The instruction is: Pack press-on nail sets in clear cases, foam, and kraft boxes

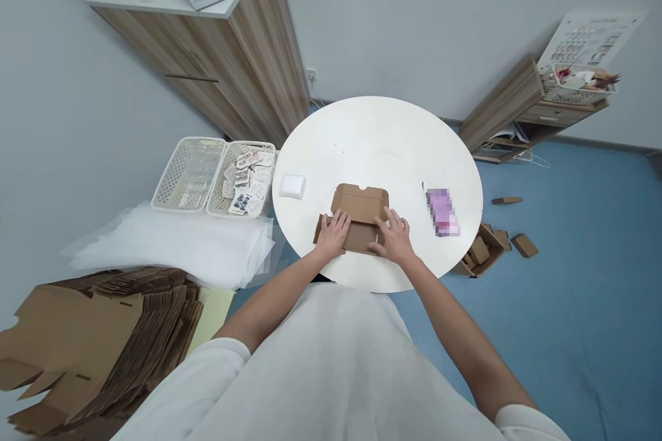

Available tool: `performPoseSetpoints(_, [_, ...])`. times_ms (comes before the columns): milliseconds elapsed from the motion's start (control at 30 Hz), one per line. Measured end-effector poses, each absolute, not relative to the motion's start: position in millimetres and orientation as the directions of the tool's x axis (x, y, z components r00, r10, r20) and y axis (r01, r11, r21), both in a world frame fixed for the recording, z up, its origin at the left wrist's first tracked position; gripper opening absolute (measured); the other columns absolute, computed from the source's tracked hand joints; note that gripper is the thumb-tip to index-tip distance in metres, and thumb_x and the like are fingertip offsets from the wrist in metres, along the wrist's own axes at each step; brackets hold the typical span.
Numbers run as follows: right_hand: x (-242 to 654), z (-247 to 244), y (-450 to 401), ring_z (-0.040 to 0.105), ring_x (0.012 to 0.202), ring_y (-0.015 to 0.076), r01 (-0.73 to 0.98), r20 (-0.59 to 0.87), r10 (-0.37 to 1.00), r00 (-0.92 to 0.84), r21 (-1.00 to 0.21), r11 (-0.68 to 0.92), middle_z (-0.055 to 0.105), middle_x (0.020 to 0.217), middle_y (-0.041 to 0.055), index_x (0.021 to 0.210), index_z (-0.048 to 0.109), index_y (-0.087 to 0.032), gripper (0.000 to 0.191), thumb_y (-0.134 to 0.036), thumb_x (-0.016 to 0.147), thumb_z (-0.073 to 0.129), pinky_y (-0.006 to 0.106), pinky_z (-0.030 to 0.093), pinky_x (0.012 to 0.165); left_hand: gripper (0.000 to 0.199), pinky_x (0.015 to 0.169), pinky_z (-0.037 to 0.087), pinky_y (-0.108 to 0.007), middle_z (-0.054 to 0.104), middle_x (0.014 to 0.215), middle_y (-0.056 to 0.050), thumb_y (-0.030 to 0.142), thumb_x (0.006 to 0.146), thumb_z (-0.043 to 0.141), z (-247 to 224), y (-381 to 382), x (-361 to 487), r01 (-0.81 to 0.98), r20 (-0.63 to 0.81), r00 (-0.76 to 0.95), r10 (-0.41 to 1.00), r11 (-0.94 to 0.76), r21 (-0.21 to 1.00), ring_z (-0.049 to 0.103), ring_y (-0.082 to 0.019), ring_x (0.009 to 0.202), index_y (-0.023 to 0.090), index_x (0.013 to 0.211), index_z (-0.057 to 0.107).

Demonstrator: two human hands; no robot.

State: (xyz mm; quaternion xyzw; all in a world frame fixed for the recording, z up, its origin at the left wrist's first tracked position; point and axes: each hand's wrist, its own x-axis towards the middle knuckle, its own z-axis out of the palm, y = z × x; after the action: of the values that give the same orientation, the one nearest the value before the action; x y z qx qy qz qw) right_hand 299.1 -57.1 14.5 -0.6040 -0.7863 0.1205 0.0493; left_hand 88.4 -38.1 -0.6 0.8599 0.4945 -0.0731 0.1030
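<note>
A brown cardboard box blank point(360, 204) lies partly folded on the round white table near its front edge, its notched lid flap pointing away from me. My left hand point(332, 233) rests on the left part of the cardboard with its fingers spread. On the right side of the cardboard is my right hand point(395, 238), its fingers apart and curved over the edge, thumb on the lower panel. A small white square packet point(293, 186) lies to the left. At the right of the table is a pixelated purple item point(443, 212).
Two white baskets point(216, 201), one with printed cards, stand left of the table point(377, 131). White sheets point(176, 241) and stacked flat cardboard point(77, 331) are at the lower left. An open carton point(497, 253) of small boxes is on the floor at right, with loose boxes point(525, 245) nearby.
</note>
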Motion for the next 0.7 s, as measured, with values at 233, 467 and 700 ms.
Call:
performPoseSetpoints(233, [283,-1,-65,0.004,0.132,0.0291,0.924,-0.277,0.882,-0.382,-0.100,0.369,0.015,0.144,0.0147,0.138,0.007,-0.013,0.105,-0.053,0.058,0.062,0.053,0.005,0.101,0.107,0.104,0.000,-0.052,0.015,0.144,-0.011,0.040,0.051,0.073,6,-51,84,0.911,-0.221,0.407,0.886,-0.375,0.173,-0.004,-0.032,0.132,0.021,0.138,0.014])
performPoseSetpoints(467, [284,-8,-63,0.004,0.133,0.0269,0.928,-0.275,0.887,-0.371,-0.144,0.344,0.014,0.144,0.0137,0.138,0.004,-0.015,0.102,-0.046,0.060,0.063,0.054,0.006,0.101,0.087,0.098,0.029,-0.042,0.026,0.139,-0.019,0.045,0.072,0.054,-13,-89,31,0.863,-0.322,-0.124,0.939,0.262,0.432,0.026,-0.028,0.127,0.012,0.137,0.006])
performPoseSetpoints(700, [276,-10,-66,0.004,0.133,0.0276,0.926,-0.287,0.884,-0.370,-0.195,0.324,0.011,0.145,0.0117,0.137,0.003,-0.020,0.098,-0.041,0.062,0.062,0.054,0.008,0.100,0.052,0.083,0.044,-0.030,0.058,0.110,-0.010,0.017,0.073,0.051,-23,-75,26,0.697,-0.331,-0.114,0.937,0.313,0.646,0.057,-0.017,0.091,0.013,0.124,0.039])
